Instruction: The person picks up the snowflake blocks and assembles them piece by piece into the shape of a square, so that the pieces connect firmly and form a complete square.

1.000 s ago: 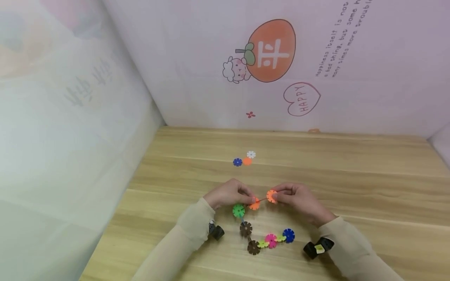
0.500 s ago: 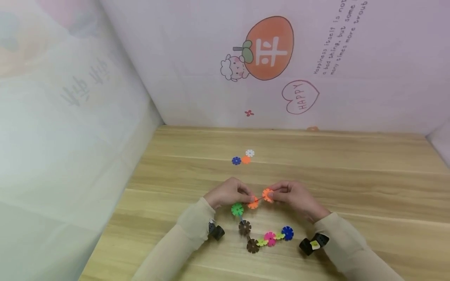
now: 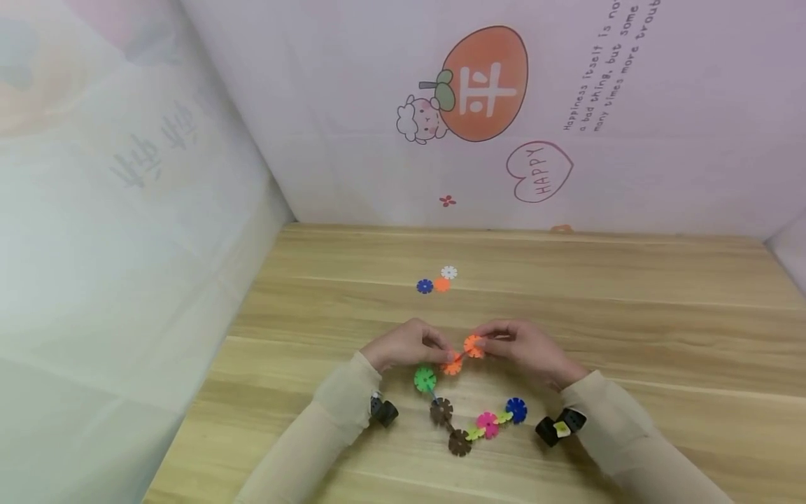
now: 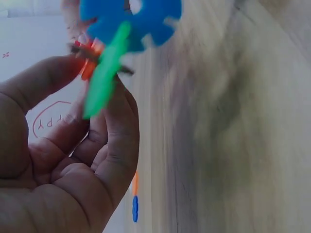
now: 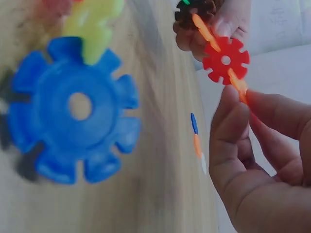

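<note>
A chain of interlocking notched plastic discs is strung between both hands. My left hand [image 3: 406, 344] pinches an orange disc [image 3: 452, 364], beside a green disc [image 4: 104, 80]. My right hand [image 3: 529, 350] pinches the orange disc [image 3: 473, 346] at the chain's end between thumb and fingers. A red disc [image 5: 226, 60], slotted between the two orange ones, appears edge-on in the head view. From the green disc the chain runs down through two brown discs [image 3: 460, 442], then yellow-green pieces and a pink disc [image 3: 488, 424], to a dark blue disc [image 3: 516, 410].
Farther back on the wooden table [image 3: 630, 315] lie a loose blue disc [image 3: 425, 286], an orange disc [image 3: 442, 284] and a white disc [image 3: 449, 272]. Behind them stands a wall covered with printed cloth [image 3: 352, 140]. Black wrist cameras [image 3: 560, 428] sit on both sleeves.
My right hand has moved left with its orange disc, closer to my left hand. The blue end of the chain has shifted slightly upward in the head view.
</note>
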The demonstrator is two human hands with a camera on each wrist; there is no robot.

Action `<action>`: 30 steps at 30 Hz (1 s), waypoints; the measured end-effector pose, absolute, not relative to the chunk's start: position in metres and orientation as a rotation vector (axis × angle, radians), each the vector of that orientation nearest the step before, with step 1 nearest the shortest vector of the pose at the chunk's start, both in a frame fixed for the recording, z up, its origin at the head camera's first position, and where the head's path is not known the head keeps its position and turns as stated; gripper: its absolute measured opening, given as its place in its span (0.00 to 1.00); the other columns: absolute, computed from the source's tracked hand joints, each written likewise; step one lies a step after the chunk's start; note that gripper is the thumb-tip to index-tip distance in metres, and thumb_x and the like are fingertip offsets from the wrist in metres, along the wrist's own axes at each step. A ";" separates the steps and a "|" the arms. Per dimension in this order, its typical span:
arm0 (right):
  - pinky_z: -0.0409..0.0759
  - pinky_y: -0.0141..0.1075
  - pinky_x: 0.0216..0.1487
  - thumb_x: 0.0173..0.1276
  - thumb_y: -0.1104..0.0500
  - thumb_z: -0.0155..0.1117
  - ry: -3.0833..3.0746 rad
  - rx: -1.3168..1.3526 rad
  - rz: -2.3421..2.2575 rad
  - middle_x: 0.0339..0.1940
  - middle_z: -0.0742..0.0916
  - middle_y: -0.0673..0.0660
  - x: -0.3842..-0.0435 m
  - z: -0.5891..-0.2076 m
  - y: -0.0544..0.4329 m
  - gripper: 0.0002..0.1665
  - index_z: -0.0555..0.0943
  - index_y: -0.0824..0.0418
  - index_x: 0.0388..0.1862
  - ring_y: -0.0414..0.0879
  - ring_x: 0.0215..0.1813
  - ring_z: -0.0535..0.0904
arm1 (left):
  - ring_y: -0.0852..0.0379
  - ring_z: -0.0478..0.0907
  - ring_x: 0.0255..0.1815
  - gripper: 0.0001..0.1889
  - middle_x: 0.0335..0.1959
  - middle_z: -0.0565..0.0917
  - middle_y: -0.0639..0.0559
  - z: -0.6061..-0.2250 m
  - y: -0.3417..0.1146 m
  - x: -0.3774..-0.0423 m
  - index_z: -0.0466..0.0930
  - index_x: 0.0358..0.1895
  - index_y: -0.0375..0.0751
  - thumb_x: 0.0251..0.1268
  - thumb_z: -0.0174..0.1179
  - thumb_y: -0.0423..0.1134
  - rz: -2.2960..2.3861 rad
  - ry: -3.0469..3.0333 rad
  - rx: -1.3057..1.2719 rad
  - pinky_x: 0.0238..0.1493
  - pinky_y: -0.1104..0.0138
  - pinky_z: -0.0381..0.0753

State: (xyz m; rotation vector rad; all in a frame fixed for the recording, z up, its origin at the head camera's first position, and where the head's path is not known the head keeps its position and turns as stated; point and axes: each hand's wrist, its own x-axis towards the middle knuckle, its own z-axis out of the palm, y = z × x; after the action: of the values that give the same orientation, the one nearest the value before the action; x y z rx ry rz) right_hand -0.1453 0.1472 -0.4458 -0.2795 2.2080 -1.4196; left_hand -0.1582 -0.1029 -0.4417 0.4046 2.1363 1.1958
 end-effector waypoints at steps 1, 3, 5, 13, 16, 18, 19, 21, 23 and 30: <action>0.81 0.43 0.58 0.71 0.52 0.63 2.231 -0.318 -1.383 0.53 0.86 0.54 -0.147 -0.445 0.146 0.17 0.82 0.55 0.56 0.48 0.55 0.82 | 0.61 0.81 0.43 0.06 0.39 0.89 0.57 -0.441 -0.104 -0.158 0.89 0.40 0.49 0.65 0.66 0.44 1.189 2.138 0.405 0.53 0.62 0.79; 0.80 0.45 0.58 0.73 0.53 0.60 2.254 -0.387 -1.331 0.55 0.85 0.54 -0.150 -0.443 0.144 0.17 0.82 0.54 0.58 0.48 0.57 0.81 | 0.62 0.81 0.45 0.07 0.41 0.88 0.58 -0.441 -0.106 -0.158 0.89 0.41 0.50 0.66 0.65 0.45 1.178 2.144 0.397 0.57 0.60 0.78; 0.80 0.47 0.59 0.74 0.54 0.59 2.256 -0.426 -1.295 0.55 0.85 0.53 -0.154 -0.441 0.140 0.17 0.82 0.53 0.58 0.48 0.57 0.80 | 0.61 0.81 0.47 0.08 0.42 0.88 0.58 -0.441 -0.109 -0.158 0.88 0.42 0.50 0.67 0.64 0.46 1.184 2.143 0.387 0.59 0.58 0.77; 0.79 0.48 0.60 0.71 0.54 0.63 2.253 -0.546 -1.211 0.49 0.88 0.50 -0.166 -0.433 0.121 0.14 0.84 0.54 0.53 0.45 0.53 0.82 | 0.58 0.82 0.45 0.14 0.43 0.88 0.54 -0.448 -0.114 -0.161 0.86 0.48 0.46 0.66 0.64 0.50 1.307 2.140 0.243 0.56 0.59 0.80; 0.79 0.49 0.60 0.71 0.56 0.64 2.239 -0.580 -1.208 0.47 0.89 0.50 -0.171 -0.432 0.112 0.11 0.85 0.54 0.50 0.44 0.52 0.83 | 0.57 0.84 0.42 0.14 0.42 0.88 0.52 -0.451 -0.116 -0.162 0.85 0.49 0.45 0.66 0.65 0.47 1.364 2.123 0.201 0.52 0.61 0.82; 0.79 0.49 0.60 0.71 0.56 0.63 2.219 -0.587 -1.209 0.47 0.89 0.50 -0.174 -0.432 0.106 0.10 0.85 0.54 0.48 0.44 0.52 0.82 | 0.57 0.85 0.40 0.12 0.39 0.89 0.51 -0.452 -0.119 -0.162 0.85 0.48 0.43 0.66 0.65 0.44 1.399 2.106 0.178 0.49 0.63 0.84; 0.79 0.48 0.60 0.71 0.57 0.63 2.211 -0.586 -1.209 0.47 0.89 0.50 -0.176 -0.432 0.103 0.10 0.85 0.54 0.48 0.44 0.52 0.82 | 0.57 0.85 0.39 0.12 0.39 0.89 0.51 -0.453 -0.120 -0.161 0.85 0.47 0.43 0.66 0.65 0.43 1.408 2.103 0.172 0.48 0.63 0.84; 0.80 0.47 0.58 0.71 0.56 0.62 2.201 -0.567 -1.205 0.47 0.88 0.51 -0.180 -0.434 0.099 0.11 0.85 0.54 0.49 0.45 0.51 0.82 | 0.57 0.85 0.38 0.10 0.38 0.89 0.50 -0.455 -0.123 -0.161 0.85 0.46 0.42 0.66 0.65 0.41 1.435 2.085 0.157 0.46 0.64 0.85; 0.80 0.45 0.57 0.72 0.55 0.62 2.217 -0.540 -1.199 0.48 0.88 0.52 -0.185 -0.434 0.095 0.13 0.84 0.56 0.51 0.46 0.51 0.82 | 0.58 0.85 0.37 0.09 0.37 0.88 0.50 -0.456 -0.127 -0.159 0.85 0.45 0.41 0.66 0.64 0.40 1.456 2.067 0.136 0.45 0.65 0.86; 0.81 0.49 0.58 0.72 0.57 0.62 2.465 -0.476 -1.160 0.51 0.86 0.61 -0.213 -0.440 0.085 0.19 0.79 0.66 0.57 0.54 0.54 0.82 | 0.57 0.86 0.36 0.09 0.37 0.89 0.46 -0.462 -0.139 -0.156 0.84 0.47 0.37 0.68 0.62 0.36 1.565 1.990 0.040 0.45 0.64 0.87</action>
State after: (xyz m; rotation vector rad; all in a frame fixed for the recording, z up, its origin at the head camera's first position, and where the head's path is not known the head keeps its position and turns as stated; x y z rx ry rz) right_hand -0.2130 0.0853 -0.4401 -0.4757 2.4655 -1.1601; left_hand -0.1564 -0.1393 -0.4623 0.0401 1.9897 1.5654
